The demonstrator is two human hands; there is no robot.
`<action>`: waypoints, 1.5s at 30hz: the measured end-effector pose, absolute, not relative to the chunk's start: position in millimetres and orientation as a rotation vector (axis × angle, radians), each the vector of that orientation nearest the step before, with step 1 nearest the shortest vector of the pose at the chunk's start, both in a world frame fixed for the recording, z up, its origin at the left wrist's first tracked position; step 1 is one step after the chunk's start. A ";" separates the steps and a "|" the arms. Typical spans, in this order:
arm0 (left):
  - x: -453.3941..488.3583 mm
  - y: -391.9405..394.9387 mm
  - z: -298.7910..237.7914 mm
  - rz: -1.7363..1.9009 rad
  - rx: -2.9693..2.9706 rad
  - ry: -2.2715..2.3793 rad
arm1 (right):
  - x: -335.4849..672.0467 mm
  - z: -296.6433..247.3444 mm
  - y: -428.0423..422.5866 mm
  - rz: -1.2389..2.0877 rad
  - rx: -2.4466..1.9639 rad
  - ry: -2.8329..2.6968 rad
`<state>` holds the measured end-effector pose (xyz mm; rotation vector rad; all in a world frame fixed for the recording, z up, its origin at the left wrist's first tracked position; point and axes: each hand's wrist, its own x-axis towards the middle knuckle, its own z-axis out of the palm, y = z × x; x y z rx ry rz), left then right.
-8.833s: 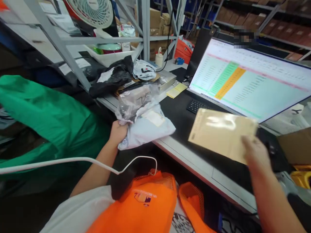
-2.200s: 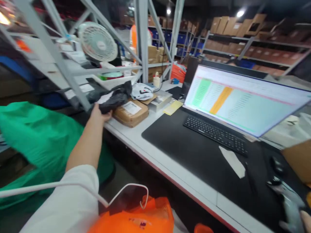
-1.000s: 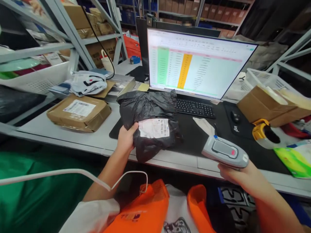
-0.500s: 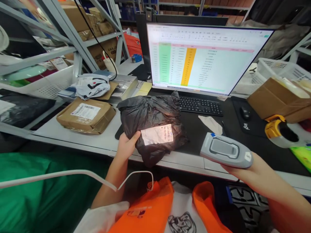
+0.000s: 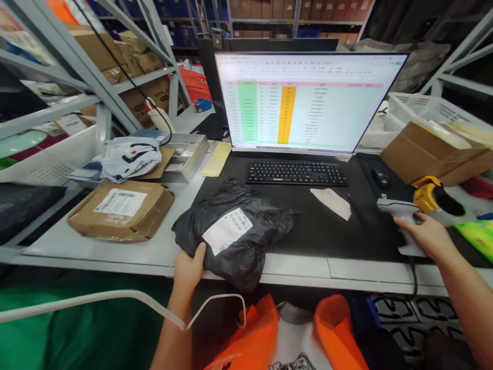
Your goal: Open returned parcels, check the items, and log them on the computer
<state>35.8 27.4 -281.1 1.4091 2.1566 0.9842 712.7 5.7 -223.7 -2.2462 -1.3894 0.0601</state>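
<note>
My left hand (image 5: 188,270) grips the near left edge of a black plastic parcel (image 5: 265,221), its thumb on top beside the white shipping label (image 5: 227,231). The parcel lies at the front of the desk, partly over its front edge. On the right, my right hand (image 5: 429,234) is closed around the handle of a grey barcode scanner (image 5: 396,207), whose head points left. The scanner's handle end is low by the desk's front edge; whether it touches the surface I cannot tell. A yellow tape dispenser (image 5: 423,192) stands just behind this hand.
A taped cardboard box (image 5: 123,213) sits left of the parcel. Behind are a keyboard (image 5: 296,173) and a monitor (image 5: 327,103) with a spreadsheet. A mouse (image 5: 380,177), an open carton (image 5: 435,154) and a scrap of paper (image 5: 331,202) lie rightward. A white cable (image 5: 115,295) crosses in front.
The parcel has come down onto the desk, tilted, uncovering the keyboard's left part. My right hand has carried the scanner to the right, away from the parcel and beside the tape dispenser.
</note>
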 end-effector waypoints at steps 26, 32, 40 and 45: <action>35.8 28.0 -288.0 1.176 1.445 2.207 | 531.2 -247.4 191.8 -0.250 -2.158 -1.967; 22.4 9.2 -301.9 1.634 1.429 2.022 | 563.0 -238.0 158.2 -0.340 -2.133 -1.879; -20.8 34.3 -258.1 0.932 2.233 1.986 | 636.4 -260.0 39.6 -0.185 -2.420 -1.806; -3.6 69.7 -193.0 0.844 2.465 1.734 | 633.2 -272.6 33.9 -0.175 -2.477 -1.835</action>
